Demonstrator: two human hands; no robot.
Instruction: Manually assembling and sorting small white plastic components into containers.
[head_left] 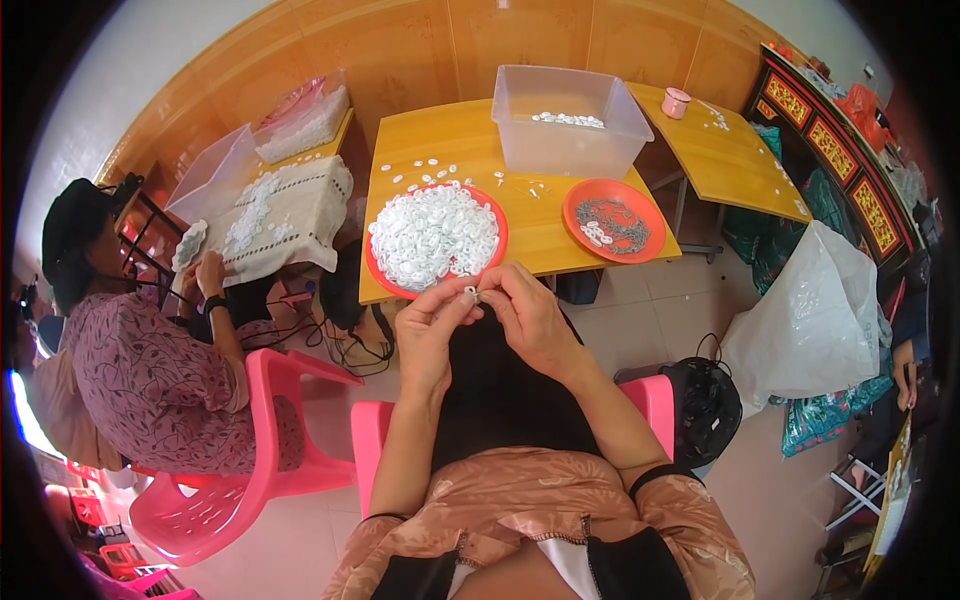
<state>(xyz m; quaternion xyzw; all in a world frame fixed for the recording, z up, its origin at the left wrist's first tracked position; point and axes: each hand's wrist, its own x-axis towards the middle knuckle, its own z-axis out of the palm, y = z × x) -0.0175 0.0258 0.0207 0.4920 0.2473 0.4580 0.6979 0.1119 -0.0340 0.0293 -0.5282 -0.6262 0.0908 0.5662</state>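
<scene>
A small white piece [471, 291] is over the lap, at the table's [425, 140] near edge, partly hidden by fingertips. The left hand [424, 335] pinches it between thumb and finger; the right hand's [540, 325] fingertips are pinched beside it, their hold unclear. Just beyond, a red bowl [504, 232] overflows with white rings [430, 235]; right of it, a plate [600, 189] holds indistinct grey bits [630, 233]. Behind stands a clear bin [570, 150]. A co-worker [165, 375], left, is partly cut off by shadow.
</scene>
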